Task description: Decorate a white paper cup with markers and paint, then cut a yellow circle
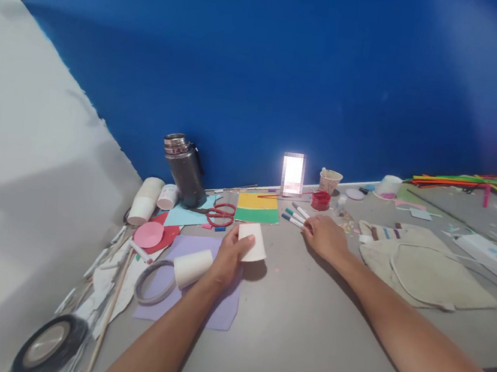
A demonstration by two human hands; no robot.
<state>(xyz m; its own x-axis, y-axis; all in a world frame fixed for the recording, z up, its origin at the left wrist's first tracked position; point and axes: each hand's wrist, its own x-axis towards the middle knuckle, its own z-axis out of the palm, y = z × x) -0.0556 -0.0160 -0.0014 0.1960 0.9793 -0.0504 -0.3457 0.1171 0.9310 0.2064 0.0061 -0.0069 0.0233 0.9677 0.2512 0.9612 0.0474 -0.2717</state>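
My left hand [231,255] is wrapped round a white paper cup [254,242], which is upside down just above the grey table. My right hand [321,236] rests at the ends of several markers [292,217] lying on the table; its fingers are bent together, and what they hold, if anything, is hidden. A second white cup [192,268] lies on its side on purple paper [219,315], partly behind my left forearm, next to a grey tape ring [139,287]. Red-handled scissors [222,214] lie beyond my left hand, beside a yellow and green sheet [257,208].
A dark open flask [187,172] and stacked cups [144,200] stand at the back left. Black tape [47,345] and a wooden stick [111,308] lie front left. At right are a cloth bag [428,271] with a cable, and a power strip [488,261].
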